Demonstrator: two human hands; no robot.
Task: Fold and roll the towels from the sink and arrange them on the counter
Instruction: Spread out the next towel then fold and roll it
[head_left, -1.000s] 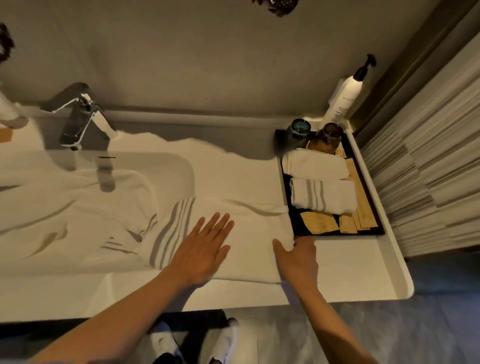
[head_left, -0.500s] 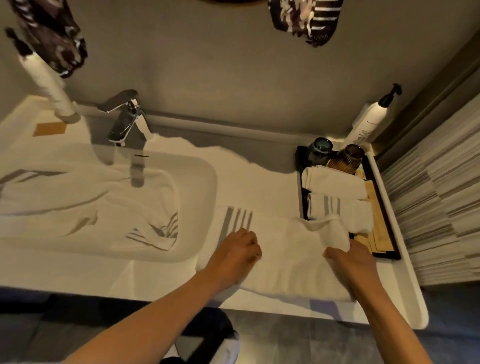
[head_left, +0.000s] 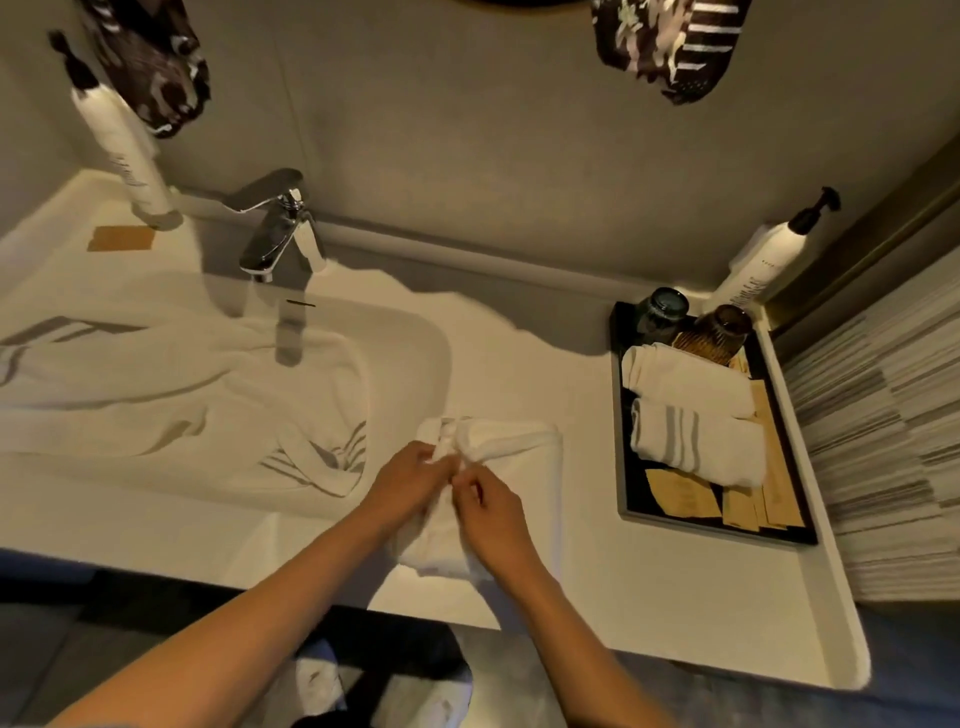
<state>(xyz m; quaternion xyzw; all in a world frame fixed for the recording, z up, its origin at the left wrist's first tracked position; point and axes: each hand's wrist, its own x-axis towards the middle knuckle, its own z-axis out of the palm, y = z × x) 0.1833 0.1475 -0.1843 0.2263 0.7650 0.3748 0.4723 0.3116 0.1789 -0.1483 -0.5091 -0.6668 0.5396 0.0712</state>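
White terry towel being folded (head_left: 511, 452) lay on the white counter (head_left: 649, 597) just right of the sink basin (head_left: 431, 343), near the front edge. Its long axis ran near-to-far, tilted slightly rightward at the far end; the far end was bunched into a small roll-like fold. Left hand (head_left: 402, 483) and right hand (head_left: 493, 512) met over the towel's left-centre, side by side, fingers of each curled and pinching towel fabric. Whether the fingertips of the two hands touched each other could not be told. A second white towel with grey stripes (head_left: 197, 410) lay crumpled in the basin, striped end toward the right rim, below the chrome faucet (head_left: 278, 228). On the black rectangular tray (head_left: 621, 426) at the right, two rolled white towels (head_left: 696, 410) lay side by side, long axes left-to-right, near one showing grey stripes. White pump bottle (head_left: 763, 265) stood beyond the tray.
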